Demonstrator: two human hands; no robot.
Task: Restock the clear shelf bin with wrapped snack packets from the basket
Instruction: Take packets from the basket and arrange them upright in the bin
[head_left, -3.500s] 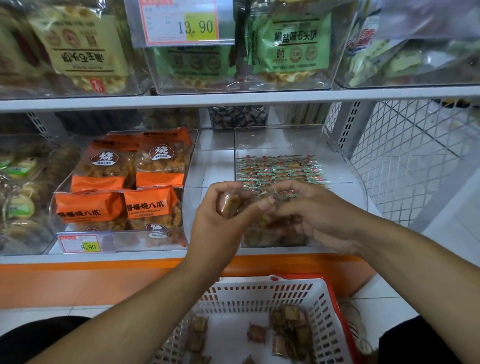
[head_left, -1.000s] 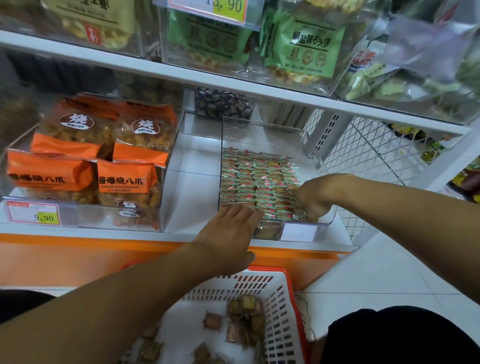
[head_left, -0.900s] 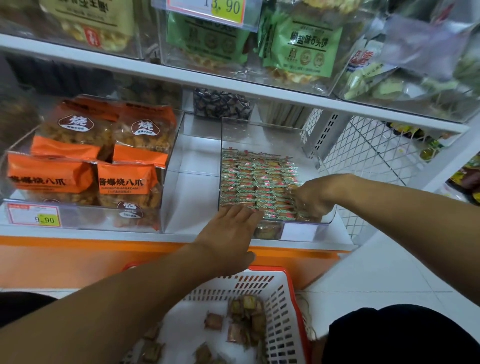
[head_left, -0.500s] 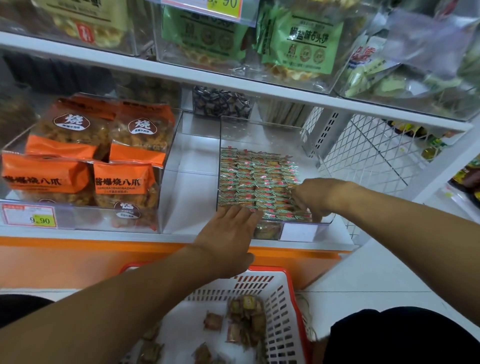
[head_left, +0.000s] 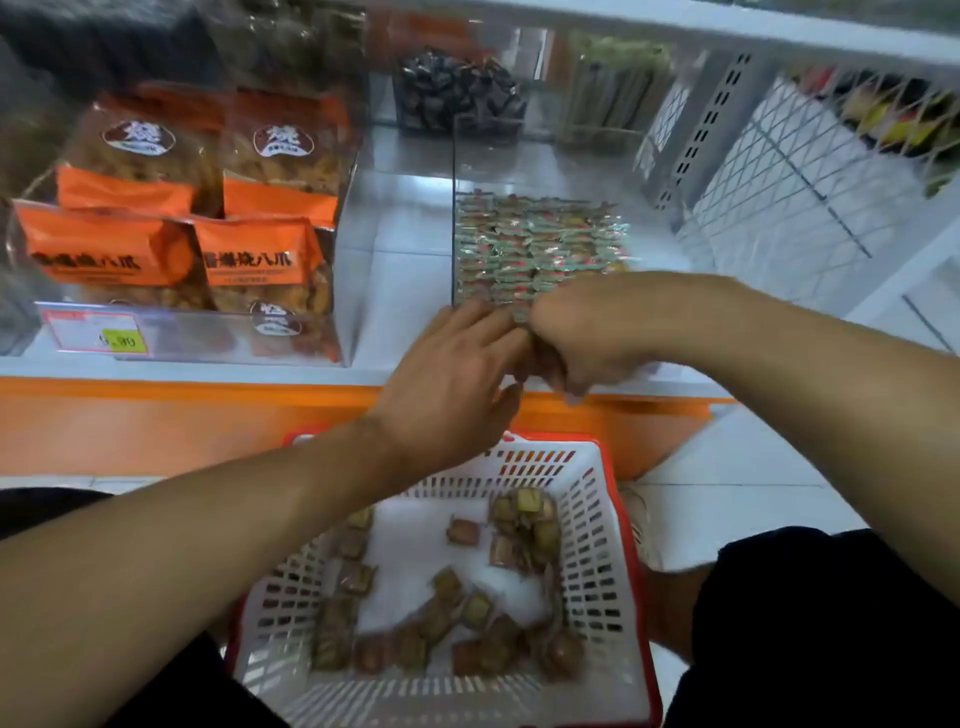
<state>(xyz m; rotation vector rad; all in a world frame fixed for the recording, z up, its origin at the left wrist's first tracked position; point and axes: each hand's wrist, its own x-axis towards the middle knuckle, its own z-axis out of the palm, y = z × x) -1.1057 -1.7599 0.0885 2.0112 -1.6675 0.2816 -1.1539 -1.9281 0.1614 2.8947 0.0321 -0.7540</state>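
Your 2 hands meet at the front edge of the clear shelf bin (head_left: 524, 156), just above the orange shelf lip (head_left: 156, 415). Your left hand (head_left: 452, 384) lies palm down with its fingers fairly straight and reaching toward the right one; the frame is blurred, so I cannot tell whether it holds anything. Your right hand (head_left: 582, 338) is curled, knuckles up, fingers bent downward, and something brownish shows between the 2 hands, but the blur keeps me from saying whether it is a packet in your grip.

The bin stands on the lower shelf and holds rows of small green-and-red wrapped packets (head_left: 540, 244), laid flat and packed close, reaching from the middle of the bin up to your hands.

Below your arms sits the white slotted basket with a red rim (head_left: 597, 571), on the floor in front of the shelf. Brown wrapped snack packets (head_left: 467, 613) lie loose in it, most along the near side and a cluster at the far right corner.

To the left of the bin another clear bin carries orange snack bags (head_left: 249, 249) and a price tag (head_left: 98, 332) on its front. Behind, dark wrapped sweets (head_left: 457, 88) fill a smaller container.
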